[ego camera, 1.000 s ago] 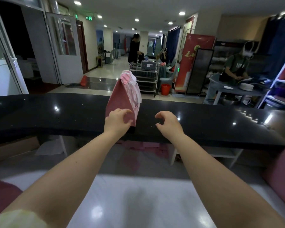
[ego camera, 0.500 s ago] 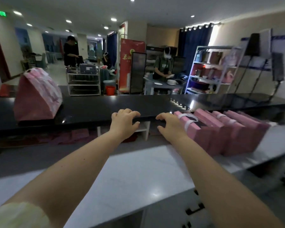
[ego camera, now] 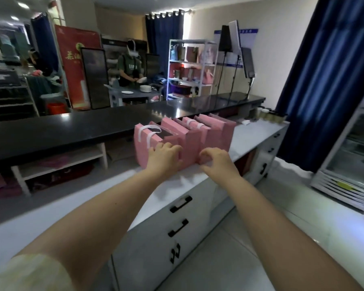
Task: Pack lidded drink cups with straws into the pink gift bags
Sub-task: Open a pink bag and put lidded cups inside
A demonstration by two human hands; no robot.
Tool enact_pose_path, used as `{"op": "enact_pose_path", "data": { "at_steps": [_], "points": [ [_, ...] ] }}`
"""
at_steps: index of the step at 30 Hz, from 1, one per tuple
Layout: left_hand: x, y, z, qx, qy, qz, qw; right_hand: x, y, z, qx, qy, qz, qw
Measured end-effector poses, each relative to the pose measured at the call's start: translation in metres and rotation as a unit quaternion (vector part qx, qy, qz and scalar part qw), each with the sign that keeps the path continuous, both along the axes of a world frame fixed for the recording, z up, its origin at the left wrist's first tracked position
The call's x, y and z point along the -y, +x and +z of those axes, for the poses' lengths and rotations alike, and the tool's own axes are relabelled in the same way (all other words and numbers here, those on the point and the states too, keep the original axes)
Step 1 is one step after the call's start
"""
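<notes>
Fetching a bag seems the step in hand: the left grip (ego camera: pixel 164 155) lies loose-fingered against the nearest of the pink gift bags (ego camera: pixel 210 139) rowed mid-frame on the tabletop (ego camera: pixel 250 135), the right grip (ego camera: pixel 216 159) loosely curled and empty beside it, so the next move calls for clasping one bag and drawing it free.

About five pink gift bags (ego camera: pixel 216 133) stand in one row. The near cabinet shows three black drawer handles (ego camera: pixel 181 203). The far-right cups (ego camera: pixel 269 116) are too blurred to count.

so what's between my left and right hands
Head view: the lower side of a pink paper gift bag, one of the row standing on the white counter, fills the gap between the left hand and the right hand.
</notes>
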State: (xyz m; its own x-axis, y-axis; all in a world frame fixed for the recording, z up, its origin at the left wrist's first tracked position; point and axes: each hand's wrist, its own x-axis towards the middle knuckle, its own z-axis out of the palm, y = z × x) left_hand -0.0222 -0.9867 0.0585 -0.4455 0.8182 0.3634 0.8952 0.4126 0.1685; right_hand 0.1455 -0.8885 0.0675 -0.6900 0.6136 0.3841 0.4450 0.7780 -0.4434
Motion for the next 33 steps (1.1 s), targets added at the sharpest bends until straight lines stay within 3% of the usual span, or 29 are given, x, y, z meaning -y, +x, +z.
{"op": "enact_pose_path", "data": {
  "at_steps": [5,14,21,27,33],
  "points": [
    [-0.049,0.040,-0.047,0.023,-0.038,-0.053,0.998,-0.032,0.049,-0.024,0.033,-0.038,-0.038,0.998],
    [-0.163,0.073,-0.062,-0.023,-0.042,-0.156,0.987,-0.115,0.094,-0.053,0.098,0.011,-0.133,0.986],
    [-0.281,0.055,-0.041,-0.053,-0.020,-0.198,0.979,-0.220,0.081,-0.031,0.218,0.095,-0.158,0.958],
    [-0.393,0.005,0.007,-0.039,0.050,-0.199,0.978,-0.314,0.049,0.014,0.232,0.158,-0.183,0.942],
    [-0.460,-0.019,-0.006,0.028,0.018,-0.189,0.981,-0.377,0.024,0.000,0.252,0.146,-0.174,0.941]
  ]
}}
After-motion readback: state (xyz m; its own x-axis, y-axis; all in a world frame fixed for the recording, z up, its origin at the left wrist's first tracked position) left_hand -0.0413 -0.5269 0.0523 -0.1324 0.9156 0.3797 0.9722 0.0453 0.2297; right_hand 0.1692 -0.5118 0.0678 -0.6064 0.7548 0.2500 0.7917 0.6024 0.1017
